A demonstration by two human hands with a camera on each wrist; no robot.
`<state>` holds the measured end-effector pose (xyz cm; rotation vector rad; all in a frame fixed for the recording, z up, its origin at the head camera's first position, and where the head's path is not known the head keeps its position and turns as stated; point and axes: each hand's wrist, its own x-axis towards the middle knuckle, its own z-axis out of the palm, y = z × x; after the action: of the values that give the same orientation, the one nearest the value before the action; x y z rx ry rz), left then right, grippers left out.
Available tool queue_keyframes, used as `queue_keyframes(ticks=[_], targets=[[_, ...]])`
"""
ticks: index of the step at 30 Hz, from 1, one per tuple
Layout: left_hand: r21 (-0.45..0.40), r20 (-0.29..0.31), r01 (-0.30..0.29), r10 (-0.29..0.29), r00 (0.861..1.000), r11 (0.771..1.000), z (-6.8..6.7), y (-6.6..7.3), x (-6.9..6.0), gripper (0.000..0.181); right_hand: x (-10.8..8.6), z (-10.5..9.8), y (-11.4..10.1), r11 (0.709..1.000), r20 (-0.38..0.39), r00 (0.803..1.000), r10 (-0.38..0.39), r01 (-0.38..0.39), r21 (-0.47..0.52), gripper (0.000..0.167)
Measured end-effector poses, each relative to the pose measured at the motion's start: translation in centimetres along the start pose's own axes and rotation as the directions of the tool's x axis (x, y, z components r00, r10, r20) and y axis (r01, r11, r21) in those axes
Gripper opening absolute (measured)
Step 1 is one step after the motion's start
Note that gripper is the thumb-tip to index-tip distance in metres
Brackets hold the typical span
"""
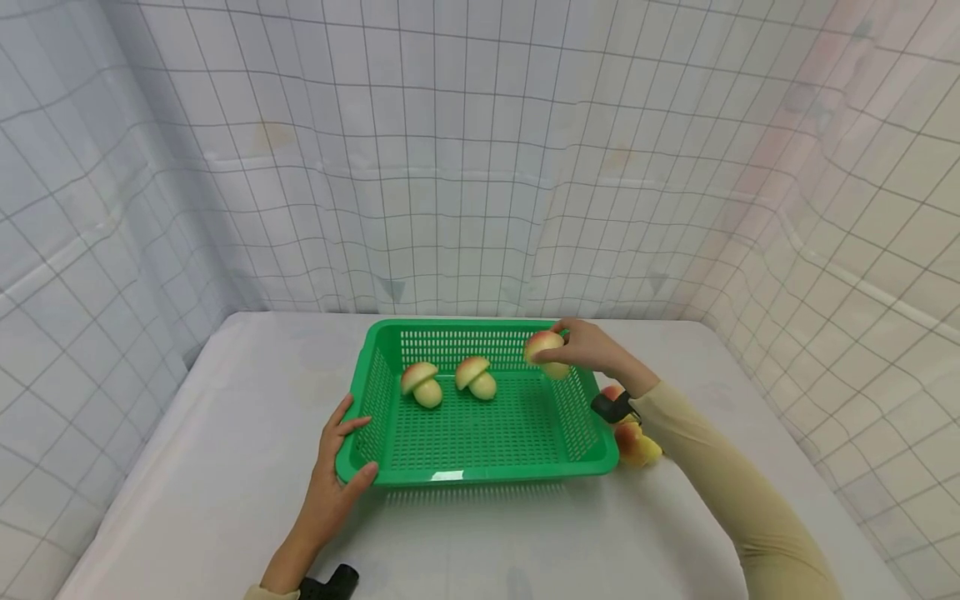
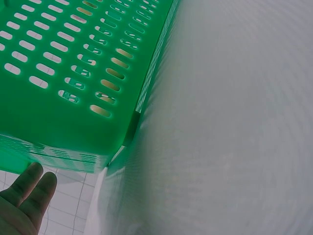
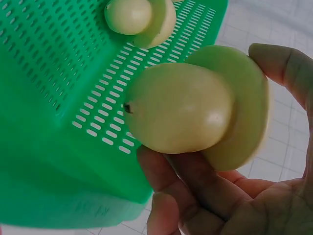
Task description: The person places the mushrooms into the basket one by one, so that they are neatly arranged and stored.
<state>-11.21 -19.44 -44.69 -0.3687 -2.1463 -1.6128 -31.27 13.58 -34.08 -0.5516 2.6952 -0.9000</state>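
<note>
In the head view a green basket [image 1: 480, 477] sits on the white table. Two toy mushrooms [image 1: 422, 384] [image 1: 476, 378] lie on its floor, left and centre. Over its back right part, my right hand [image 1: 592, 346] pinches a third mushroom [image 1: 553, 367] by its cap; the right wrist view shows that mushroom [image 3: 181, 107] stem-first, with fingers [image 3: 195, 191] below it and the thumb or a finger at the cap's edge. My left hand [image 1: 333, 475] rests on the basket's left rim, fingers spread; in the left wrist view two fingertips lie beside the basket wall [image 2: 63, 117].
Red-and-yellow fruit-like pieces [image 1: 636, 446] lie on the table just right of the basket, partly behind the right wrist. White gridded curtains [image 1: 465, 167] hang behind and on both sides of the white table [image 1: 262, 400].
</note>
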Motion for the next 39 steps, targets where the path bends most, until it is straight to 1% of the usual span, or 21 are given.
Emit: queue_keyframes(ticks=[3, 6, 8, 11, 14, 17, 18, 21, 24, 27, 31, 39], targets=[[-0.001, -0.001, 0.001, -0.001, 1.000, 1.000, 0.0, 0.0, 0.0, 0.048, 0.7, 0.4, -0.2, 0.999, 0.025, 1.000, -0.005, 0.006, -0.034, 0.064], [-0.001, 0.000, 0.004, -0.004, 1.000, 1.000, 0.0, -0.1, 0.0, 0.049, 1.3, 0.6, -0.5, 0.998, 0.065, 0.998, -0.005, 0.009, -0.059, 0.065], [0.000, 0.003, 0.008, -0.008, 1.000, 1.000, 0.0, -0.1, 0.0, 0.049, 1.7, 0.8, -0.6, 0.998, 0.095, 0.996, -0.001, 0.006, -0.060, 0.065], [0.001, 0.005, -0.001, 0.001, 1.000, 1.000, 0.0, -0.3, 0.0, 0.049, 2.4, 1.2, -0.5, 0.999, 0.130, 0.992, 0.002, 0.005, -0.052, 0.062], [-0.002, 0.003, -0.009, 0.009, 1.000, 1.000, 0.0, -0.3, 0.0, 0.049, 3.1, 1.6, -0.2, 0.998, 0.149, 0.989, -0.001, 0.011, -0.070, 0.058], [-0.008, 0.002, -0.007, 0.007, 1.000, 1.000, 0.0, -0.5, 0.0, 0.049, 3.6, 2.0, 0.0, 0.993, 0.155, 0.988, 0.008, 0.010, -0.118, 0.060], [-0.007, 0.002, -0.006, 0.006, 1.000, 1.000, 0.0, -0.7, 0.0, 0.049, 3.7, 2.1, -0.1, 0.990, 0.155, 0.988, 0.014, 0.008, -0.140, 0.062], [0.001, -0.001, 0.002, -0.002, 1.000, 1.000, 0.0, -2.0, -0.1, 0.051, 3.8, 2.5, -0.3, 0.983, 0.157, 0.987, 0.026, 0.003, -0.186, 0.068], [0.018, -0.002, 0.009, -0.009, 1.000, 1.000, -0.1, -3.5, -0.2, 0.053, 3.8, 2.7, -0.5, 0.979, 0.164, 0.986, 0.033, 0.001, -0.203, 0.066], [0.023, -0.001, 0.010, -0.010, 1.000, 1.000, -0.1, -4.3, -0.3, 0.054, 3.8, 3.0, -0.8, 0.979, 0.166, 0.985, 0.040, -0.006, -0.204, 0.064], [0.011, 0.000, 0.005, -0.005, 1.000, 1.000, -0.2, -4.6, -0.3, 0.055, 4.0, 3.5, -1.0, 0.978, 0.175, 0.983, 0.056, -0.019, -0.206, 0.065], [0.010, 0.004, 0.013, -0.013, 1.000, 1.000, -0.3, -4.6, -0.4, 0.055, 4.3, 4.2, -1.0, 0.968, 0.197, 0.976, 0.090, -0.039, -0.249, 0.075]])
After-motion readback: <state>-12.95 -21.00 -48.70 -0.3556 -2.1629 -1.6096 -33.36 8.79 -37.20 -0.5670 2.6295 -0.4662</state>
